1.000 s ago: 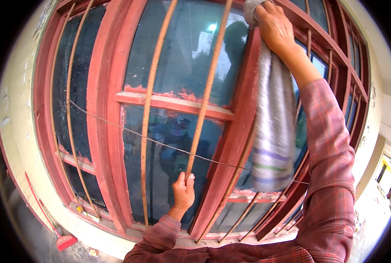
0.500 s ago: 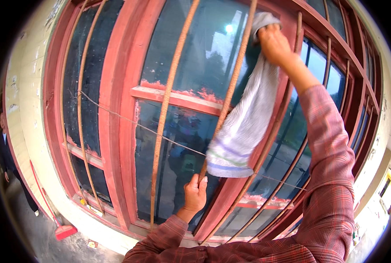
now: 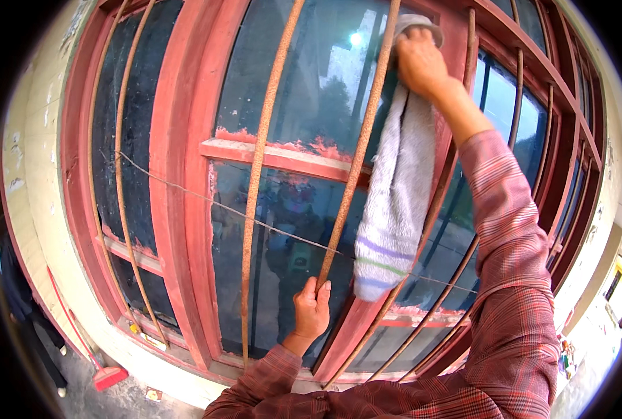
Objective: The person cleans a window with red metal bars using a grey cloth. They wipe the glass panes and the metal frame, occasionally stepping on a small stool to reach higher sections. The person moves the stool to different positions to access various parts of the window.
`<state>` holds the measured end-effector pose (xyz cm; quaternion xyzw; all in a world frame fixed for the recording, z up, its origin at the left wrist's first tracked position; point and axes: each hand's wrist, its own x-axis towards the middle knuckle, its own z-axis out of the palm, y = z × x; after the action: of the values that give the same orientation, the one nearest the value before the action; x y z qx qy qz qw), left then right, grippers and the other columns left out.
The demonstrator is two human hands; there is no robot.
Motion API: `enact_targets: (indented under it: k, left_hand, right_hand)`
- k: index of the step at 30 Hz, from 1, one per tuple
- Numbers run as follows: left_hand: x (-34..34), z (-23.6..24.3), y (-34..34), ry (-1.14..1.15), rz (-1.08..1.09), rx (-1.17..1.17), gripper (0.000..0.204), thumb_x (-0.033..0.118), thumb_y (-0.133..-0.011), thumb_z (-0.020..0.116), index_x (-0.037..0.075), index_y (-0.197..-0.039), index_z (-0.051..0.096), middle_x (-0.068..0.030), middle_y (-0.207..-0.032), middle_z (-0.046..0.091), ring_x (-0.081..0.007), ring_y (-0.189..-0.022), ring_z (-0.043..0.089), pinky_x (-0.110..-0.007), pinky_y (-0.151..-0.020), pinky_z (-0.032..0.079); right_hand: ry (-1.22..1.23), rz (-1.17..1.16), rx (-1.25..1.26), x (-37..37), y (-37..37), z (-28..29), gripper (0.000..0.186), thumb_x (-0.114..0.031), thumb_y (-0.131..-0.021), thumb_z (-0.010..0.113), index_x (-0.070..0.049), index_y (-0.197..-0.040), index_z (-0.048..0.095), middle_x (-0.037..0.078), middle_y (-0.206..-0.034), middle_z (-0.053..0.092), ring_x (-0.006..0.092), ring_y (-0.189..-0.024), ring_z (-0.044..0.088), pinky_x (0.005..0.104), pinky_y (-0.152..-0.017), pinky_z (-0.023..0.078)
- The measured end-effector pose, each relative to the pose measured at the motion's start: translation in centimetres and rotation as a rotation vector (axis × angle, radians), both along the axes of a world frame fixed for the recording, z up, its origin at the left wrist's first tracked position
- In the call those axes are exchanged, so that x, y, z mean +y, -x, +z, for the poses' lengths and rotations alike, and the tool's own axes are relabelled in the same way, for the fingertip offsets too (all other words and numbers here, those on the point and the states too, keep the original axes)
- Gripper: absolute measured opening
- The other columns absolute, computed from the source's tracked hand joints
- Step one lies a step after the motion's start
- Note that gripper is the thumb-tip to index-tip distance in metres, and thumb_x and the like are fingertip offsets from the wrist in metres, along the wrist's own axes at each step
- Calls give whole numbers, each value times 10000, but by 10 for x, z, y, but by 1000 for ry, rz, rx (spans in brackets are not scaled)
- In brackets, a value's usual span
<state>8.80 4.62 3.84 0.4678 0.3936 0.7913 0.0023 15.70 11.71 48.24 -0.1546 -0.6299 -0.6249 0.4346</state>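
My right hand (image 3: pixel 420 61) is raised to the upper part of the window, its fingers closed on a grey-white towel (image 3: pixel 398 188). The bunched top of the towel sits at the glass and frame behind the bars. Its long end hangs down, striped purple, green and blue near the hem. Lower down, my left hand (image 3: pixel 312 307) is wrapped round a rusty window bar (image 3: pixel 356 164). The glass pane (image 3: pixel 304 77) behind the bars shows reflections, and worn red paint edges the wooden crosspiece (image 3: pixel 276 153).
More rusty bars (image 3: pixel 261 153) stand in front of the red window frame (image 3: pixel 178 140). A thin wire (image 3: pixel 220 204) runs across them. At lower left, a red broom (image 3: pixel 110 378) leans by the wall, near a person in dark clothes (image 3: pixel 28 300). A small yellow item (image 3: pixel 135 328) lies on the sill.
The towel's hanging end has swung and now hangs straighter and narrower. My right hand has shifted slightly left in the picture. The left hand keeps its grip. The person at left has moved further into view.
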Motion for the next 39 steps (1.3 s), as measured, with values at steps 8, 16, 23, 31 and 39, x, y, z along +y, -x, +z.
enact_targets:
  k: [8, 16, 23, 31, 39]
  left_hand:
    - [4, -6, 4, -1, 72, -7, 206, 135, -892, 542, 8, -740, 483, -94, -551, 460, -171, -474, 424, -323, -458, 352]
    - [-1, -2, 5, 8, 9, -35, 213, 152, -914, 517, 13, -754, 495, -13, -578, 449, -75, -534, 400, -261, -481, 351]
    - [0, -5, 4, 62, -66, -94, 218, 172, -923, 494, 27, -760, 483, 19, -589, 425, -60, -541, 391, -240, -479, 341]
    - [-3, -7, 5, 103, -38, -116, 192, 159, -899, 484, 28, -758, 483, -2, -589, 443, -78, -530, 412, -248, -477, 344]
    - [-8, -1, 0, 143, 46, -111, 187, 159, -902, 472, 19, -778, 486, 11, -594, 443, -58, -526, 408, -228, -469, 331]
  right_hand:
    - [249, 446, -130, -19, -50, -59, 265, -20, -629, 621, 4, -893, 633, 190, -1008, 559, 359, -1004, 502, 414, -852, 465]
    - [-100, 124, 334, -46, -205, -7, 216, -110, -696, 672, -3, -878, 622, 193, -972, 573, 346, -887, 566, 410, -763, 468]
    - [222, 42, 280, 53, -275, -31, 293, 27, -719, 507, -17, -990, 611, 247, -1024, 559, 413, -1001, 505, 452, -910, 402]
    - [45, -71, -29, 93, -236, 9, 373, -137, -713, 650, -23, -1052, 546, 187, -988, 536, 352, -974, 472, 417, -865, 399]
    - [129, -197, -36, 107, -235, 59, 266, -90, -673, 638, -46, -925, 568, 209, -924, 479, 366, -864, 482, 416, -793, 420]
